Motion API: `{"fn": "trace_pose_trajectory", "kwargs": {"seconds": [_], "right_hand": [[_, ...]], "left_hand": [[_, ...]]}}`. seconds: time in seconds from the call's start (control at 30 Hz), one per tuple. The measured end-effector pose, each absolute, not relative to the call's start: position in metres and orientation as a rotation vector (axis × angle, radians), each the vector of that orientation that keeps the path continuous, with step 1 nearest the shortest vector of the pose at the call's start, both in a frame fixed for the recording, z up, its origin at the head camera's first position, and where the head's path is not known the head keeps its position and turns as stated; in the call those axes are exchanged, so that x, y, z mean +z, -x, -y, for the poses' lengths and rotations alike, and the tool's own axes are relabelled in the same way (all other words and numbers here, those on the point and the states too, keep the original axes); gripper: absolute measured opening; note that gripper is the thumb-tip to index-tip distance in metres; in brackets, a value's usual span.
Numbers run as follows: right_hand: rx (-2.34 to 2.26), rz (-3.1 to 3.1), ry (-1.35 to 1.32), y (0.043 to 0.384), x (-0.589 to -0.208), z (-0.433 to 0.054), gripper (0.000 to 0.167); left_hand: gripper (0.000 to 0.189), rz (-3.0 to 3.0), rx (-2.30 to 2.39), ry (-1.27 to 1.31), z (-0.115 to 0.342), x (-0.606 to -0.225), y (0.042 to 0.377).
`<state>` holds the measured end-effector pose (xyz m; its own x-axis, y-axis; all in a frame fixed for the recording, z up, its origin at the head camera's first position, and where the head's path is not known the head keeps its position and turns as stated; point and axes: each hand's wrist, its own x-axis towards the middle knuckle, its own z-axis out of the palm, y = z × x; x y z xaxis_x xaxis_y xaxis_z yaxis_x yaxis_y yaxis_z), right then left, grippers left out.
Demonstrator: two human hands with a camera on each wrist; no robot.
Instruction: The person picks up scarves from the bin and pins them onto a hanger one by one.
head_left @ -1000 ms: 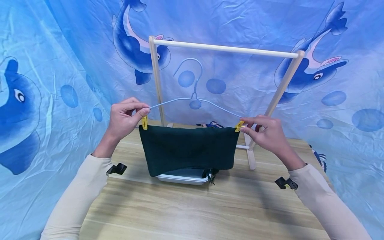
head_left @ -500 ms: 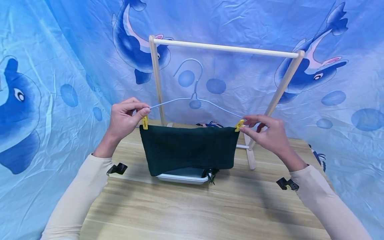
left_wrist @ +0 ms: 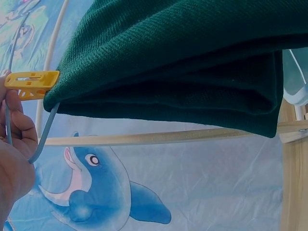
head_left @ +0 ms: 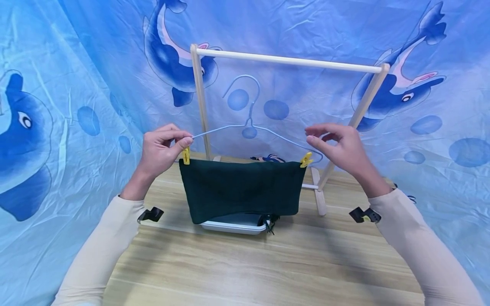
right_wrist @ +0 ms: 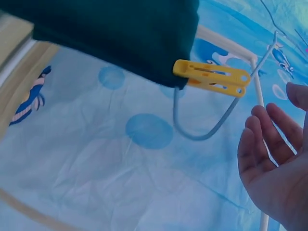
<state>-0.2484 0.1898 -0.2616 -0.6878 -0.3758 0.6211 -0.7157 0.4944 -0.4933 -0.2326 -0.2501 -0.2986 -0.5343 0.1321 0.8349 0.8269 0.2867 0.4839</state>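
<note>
A dark green knitted cloth, perhaps a scarf [head_left: 243, 187], hangs folded over the lower bar of a light blue wire hanger [head_left: 281, 137]. Two yellow clothespins clip it on: the left clothespin [head_left: 186, 156] at one end, the right clothespin [head_left: 306, 160] at the other. My left hand [head_left: 162, 148] pinches the hanger's left corner, just above the left clothespin. Apart from the hanger, my right hand [head_left: 337, 146] hovers by its right end with relaxed fingers and holds nothing. In the right wrist view the right clothespin [right_wrist: 211, 77] grips the cloth's corner.
Behind the hanger stands a small clothes rack with a white top rail [head_left: 287, 60] and wooden posts. A white tray [head_left: 233, 228] sits on the wood-grain table [head_left: 229, 267] below the cloth, dark green tassels at its right end. Dolphin-printed blue fabric surrounds the table.
My right hand has let go of the right clothespin and risen off it, baring the hanger's right corner. The left hand, hanger and cloth have stayed almost in place.
</note>
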Motion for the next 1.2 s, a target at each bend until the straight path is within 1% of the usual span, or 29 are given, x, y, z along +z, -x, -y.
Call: {"fn": "trace_pose_trajectory", "kwargs": {"seconds": [0.2, 0.43, 0.7, 0.87, 1.0, 1.2], "right_hand": [[1.179, 2.356, -0.98, 0.26, -0.257, -0.179, 0.03], [1.237, 2.344, -1.106, 0.271, -0.259, -0.168, 0.031], [1.305, 2.364, -1.194, 0.277, -0.262, -0.159, 0.027], [1.379, 2.368, -1.254, 0.279, -0.264, -0.156, 0.023], [1.401, 2.356, -1.259, 0.28, -0.267, -0.154, 0.017], [1.423, 2.339, -1.239, 0.28, -0.268, -0.153, 0.017]], "left_hand": [[0.008, 1.87, -1.29, 0.857, 0.25, -0.298, 0.232], [0.01, 1.868, -1.29, 0.855, 0.249, -0.299, 0.233], [0.008, 1.876, -1.282, 0.854, 0.248, -0.299, 0.232], [0.011, 1.889, -1.288, 0.863, 0.248, -0.299, 0.233], [0.014, 1.913, -1.29, 0.856, 0.248, -0.3, 0.233], [0.013, 1.956, -1.284, 0.817, 0.247, -0.299, 0.232]]}}
